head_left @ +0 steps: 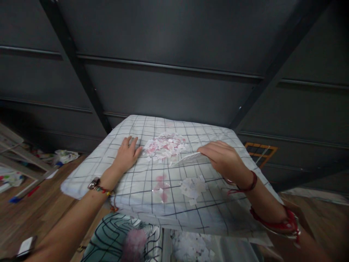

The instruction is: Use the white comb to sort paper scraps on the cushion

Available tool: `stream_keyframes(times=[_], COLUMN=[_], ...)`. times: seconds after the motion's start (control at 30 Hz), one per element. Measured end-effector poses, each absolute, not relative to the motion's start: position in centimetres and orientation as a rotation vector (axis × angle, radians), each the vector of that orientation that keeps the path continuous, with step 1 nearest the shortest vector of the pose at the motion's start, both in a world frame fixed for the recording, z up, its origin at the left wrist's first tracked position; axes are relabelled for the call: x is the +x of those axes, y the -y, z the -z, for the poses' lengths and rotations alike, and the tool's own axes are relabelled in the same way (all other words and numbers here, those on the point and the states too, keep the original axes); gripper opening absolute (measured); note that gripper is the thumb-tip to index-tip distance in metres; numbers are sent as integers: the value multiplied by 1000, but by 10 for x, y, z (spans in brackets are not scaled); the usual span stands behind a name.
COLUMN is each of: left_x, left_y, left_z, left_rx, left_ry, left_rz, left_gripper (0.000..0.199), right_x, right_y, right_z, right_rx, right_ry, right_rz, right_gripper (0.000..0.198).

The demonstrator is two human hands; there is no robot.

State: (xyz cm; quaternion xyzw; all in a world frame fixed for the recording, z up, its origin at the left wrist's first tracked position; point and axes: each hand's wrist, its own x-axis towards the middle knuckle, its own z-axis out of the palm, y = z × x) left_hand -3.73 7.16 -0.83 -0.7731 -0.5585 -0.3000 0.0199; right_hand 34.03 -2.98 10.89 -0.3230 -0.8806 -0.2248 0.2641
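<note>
On a white checked cloth (152, 128), a heap of small white and pink paper scraps (165, 145) lies in the middle. My left hand (126, 155) rests open and palm down on the cloth, just left of the heap. To the right, my right hand (222, 156) pinches the edge of a thin, pale flat sheet (189, 157), whose far end reaches toward the heap; its exact kind is unclear. Nearer me lie a small pile of white scraps (193, 187) and, left of it, a small patch of pink pieces (161, 188).
Dark panels (169, 91) stand right behind the table. Below its front edge are a container of white scraps (192, 245) and a pink heap (135, 243) on patterned fabric. A ladder (21, 153) stands at left, an orange frame (263, 153) at right.
</note>
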Motion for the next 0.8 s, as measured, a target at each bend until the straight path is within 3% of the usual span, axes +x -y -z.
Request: stream_keyframes(times=[0.47, 0.8], left_x=[-42, -43], left_y=[-76, -75], left_z=[22, 21], left_rx=[-2384, -2371], left_ry=[1764, 1783], left_rz=[836, 719], left_gripper=[59, 60], right_x=[326, 341], right_y=[22, 35], right_z=[-107, -122], right_rx=[-799, -885], right_ry=[2328, 2512], right_rz=[816, 720], right_gripper=[39, 41])
